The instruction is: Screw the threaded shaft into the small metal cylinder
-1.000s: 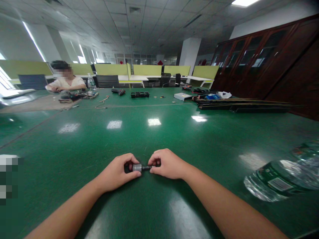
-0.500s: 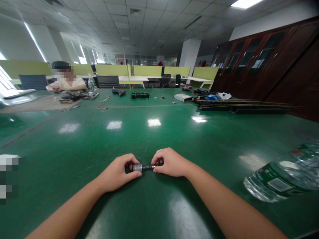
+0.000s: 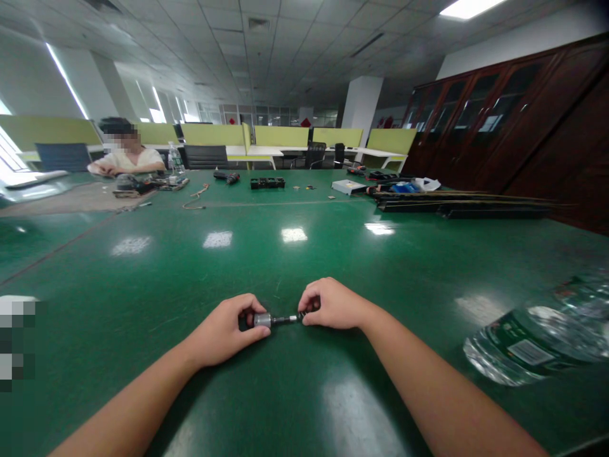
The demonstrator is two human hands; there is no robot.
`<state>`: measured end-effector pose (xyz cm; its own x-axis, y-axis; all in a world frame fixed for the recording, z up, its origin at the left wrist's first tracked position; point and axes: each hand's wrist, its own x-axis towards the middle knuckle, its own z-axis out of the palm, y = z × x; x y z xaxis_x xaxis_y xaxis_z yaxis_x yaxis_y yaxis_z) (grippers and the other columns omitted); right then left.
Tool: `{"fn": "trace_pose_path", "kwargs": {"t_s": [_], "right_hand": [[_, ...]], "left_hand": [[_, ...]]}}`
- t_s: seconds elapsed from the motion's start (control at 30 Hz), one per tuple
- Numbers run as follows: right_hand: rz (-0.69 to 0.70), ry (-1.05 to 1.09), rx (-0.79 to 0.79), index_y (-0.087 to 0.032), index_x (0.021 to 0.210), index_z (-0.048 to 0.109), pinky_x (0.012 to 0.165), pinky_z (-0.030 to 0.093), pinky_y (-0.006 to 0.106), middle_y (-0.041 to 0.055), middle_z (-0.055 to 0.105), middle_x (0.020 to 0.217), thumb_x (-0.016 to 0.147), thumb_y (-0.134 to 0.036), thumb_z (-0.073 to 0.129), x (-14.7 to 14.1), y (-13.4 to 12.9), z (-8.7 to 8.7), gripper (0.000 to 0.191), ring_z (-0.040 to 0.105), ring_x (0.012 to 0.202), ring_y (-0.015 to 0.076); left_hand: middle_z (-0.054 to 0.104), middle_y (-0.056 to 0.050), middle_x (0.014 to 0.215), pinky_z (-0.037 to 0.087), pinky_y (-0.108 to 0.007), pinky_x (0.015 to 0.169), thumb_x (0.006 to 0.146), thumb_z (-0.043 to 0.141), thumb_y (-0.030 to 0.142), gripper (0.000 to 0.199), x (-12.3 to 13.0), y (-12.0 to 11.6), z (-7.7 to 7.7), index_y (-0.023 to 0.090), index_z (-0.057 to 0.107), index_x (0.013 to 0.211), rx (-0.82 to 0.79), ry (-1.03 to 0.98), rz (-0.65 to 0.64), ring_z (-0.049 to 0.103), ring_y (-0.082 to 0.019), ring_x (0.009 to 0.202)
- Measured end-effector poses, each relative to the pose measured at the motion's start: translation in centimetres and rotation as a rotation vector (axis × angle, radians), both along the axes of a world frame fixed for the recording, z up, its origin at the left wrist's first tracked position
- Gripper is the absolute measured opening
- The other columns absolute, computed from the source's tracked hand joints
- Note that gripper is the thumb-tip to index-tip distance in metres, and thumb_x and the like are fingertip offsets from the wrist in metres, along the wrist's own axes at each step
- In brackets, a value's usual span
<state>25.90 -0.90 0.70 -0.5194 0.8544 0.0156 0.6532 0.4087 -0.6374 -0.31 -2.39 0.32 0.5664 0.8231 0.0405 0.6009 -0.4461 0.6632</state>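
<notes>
Can pass forward over green tabletop (image 3: 247, 266); blocked between left hand (image 3: 231, 330) and right hand (image 3: 335, 304) by shafted tool (image 3: 263, 320), rightward by plastic bottle (image 3: 528, 348).

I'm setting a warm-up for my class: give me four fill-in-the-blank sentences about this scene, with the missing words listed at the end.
1. The right hand pinches a small dark piece, while the grey cylinder is in the ____ hand.
2. The colour of the table is ____.
3. The large bottle is nearer to the ____ hand.
4. Across the table, a person sits toward the ____ side of the picture.

Missing words: left; green; right; left.
</notes>
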Motion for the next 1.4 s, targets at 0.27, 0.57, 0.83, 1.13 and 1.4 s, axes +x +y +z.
{"fn": "trace_pose_path", "kwargs": {"t_s": [0.27,0.57,0.83,1.13,1.4], "right_hand": [[0.007,0.132,0.035,-0.019,0.088,0.075,0.061,0.042,0.022,0.0006,0.068,0.075,0.073,-0.024,0.076,-3.0,-1.2,-1.1,0.016,0.059,0.066,0.0113],[0.077,0.079,0.263,-0.021,0.089,0.071,0.075,0.040,0.026,-0.0004,0.067,0.080,0.073,-0.027,0.075,-4.0,-1.6,-1.7,0.017,0.058,0.077,0.0136],[0.085,0.046,0.253,-0.021,0.090,0.072,0.077,0.039,0.028,0.0004,0.066,0.078,0.076,-0.024,0.071,-4.1,-1.6,-1.5,0.015,0.057,0.075,0.0142],[0.110,0.070,0.264,-0.020,0.087,0.072,0.072,0.039,0.025,-0.0001,0.066,0.076,0.076,-0.024,0.071,-3.7,-1.4,-1.7,0.012,0.057,0.073,0.0126],[0.107,0.058,0.237,-0.019,0.086,0.073,0.067,0.040,0.023,0.0004,0.065,0.075,0.075,-0.023,0.071,-3.6,-1.5,-1.3,0.012,0.057,0.069,0.0123]], "left_hand": [[0.061,0.000,0.081,0.043,-0.026,0.068,0.080,0.067,0.035,0.020,0.0,0.0,0.0,0.019,0.063,0.090,0.016,-0.001,0.005,0.058,-0.017,0.075],[0.062,0.000,0.083,0.043,-0.026,0.070,0.078,0.067,0.032,0.019,0.1,0.1,0.0,0.019,0.061,0.090,0.013,-0.005,0.003,0.058,-0.017,0.077],[0.062,0.000,0.083,0.043,-0.026,0.070,0.079,0.067,0.033,0.019,-0.1,0.0,0.2,0.018,0.061,0.090,0.013,-0.011,-0.006,0.057,-0.017,0.077],[0.062,0.000,0.083,0.043,-0.026,0.069,0.079,0.068,0.032,0.020,0.1,0.1,-0.1,0.018,0.061,0.091,0.017,-0.015,0.001,0.057,-0.017,0.077],[0.062,0.000,0.083,0.043,-0.026,0.069,0.078,0.068,0.034,0.021,0.1,0.1,0.0,0.019,0.061,0.090,0.014,-0.006,0.007,0.058,-0.017,0.076]]}}
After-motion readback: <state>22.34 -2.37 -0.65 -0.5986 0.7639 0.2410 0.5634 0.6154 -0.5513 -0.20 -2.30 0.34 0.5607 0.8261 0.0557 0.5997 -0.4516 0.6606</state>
